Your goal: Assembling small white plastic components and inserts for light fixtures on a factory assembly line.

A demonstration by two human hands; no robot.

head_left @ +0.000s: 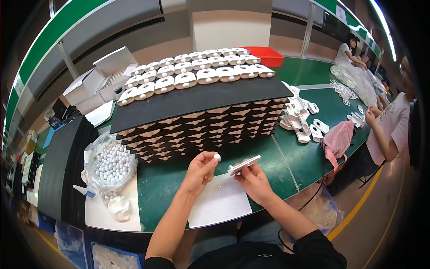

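White ball (217, 158) and white part (244, 165) in hands (200, 174) (256, 183), blue-labelled bottle (82, 190) at left

Head cam (L one of a side-by-side pair), v. wide fisheye, looks fwd & down from the wearer's head. Nearest: black short sleeves (318, 247) at btm edge; bare left hand (200, 174) & bare right hand (256, 183) close, lower ctr. Long green-topped table (309, 166) spans mid-view; glowing white tube light (385, 24) far off, top R.
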